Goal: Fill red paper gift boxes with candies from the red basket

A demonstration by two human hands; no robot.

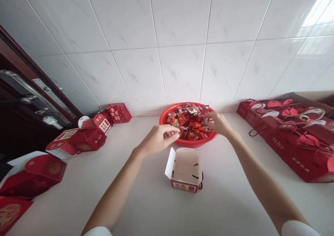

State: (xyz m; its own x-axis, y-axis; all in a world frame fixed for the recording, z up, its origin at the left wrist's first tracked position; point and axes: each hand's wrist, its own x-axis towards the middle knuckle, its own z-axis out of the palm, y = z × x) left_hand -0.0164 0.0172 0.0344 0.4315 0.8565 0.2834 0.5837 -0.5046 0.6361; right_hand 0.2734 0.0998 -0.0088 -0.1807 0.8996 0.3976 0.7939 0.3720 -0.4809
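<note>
A red plastic basin [163,119] against the wall holds many wrapped candies [190,119], mostly red. My left hand [158,139] hovers at the basin's front left rim, its thumb and forefinger slightly apart and nothing visible between them. Over the basin's right side, my right hand [219,123] has its fingers closed at a red-and-white wrapped candy [208,120]; its fingertips are partly hidden. Between my forearms stands an open gift box [185,166], white inside, with a red front and a red cord at its right. Its flaps are up and no candy shows inside.
Red gift boxes [90,135] line the left side, near a dark door with a metal handle [36,96]. Several red boxes with cord handles [289,142] are packed in rows at the right, beside a cardboard carton [313,96]. A tiled wall [180,69] bounds the white counter [141,201].
</note>
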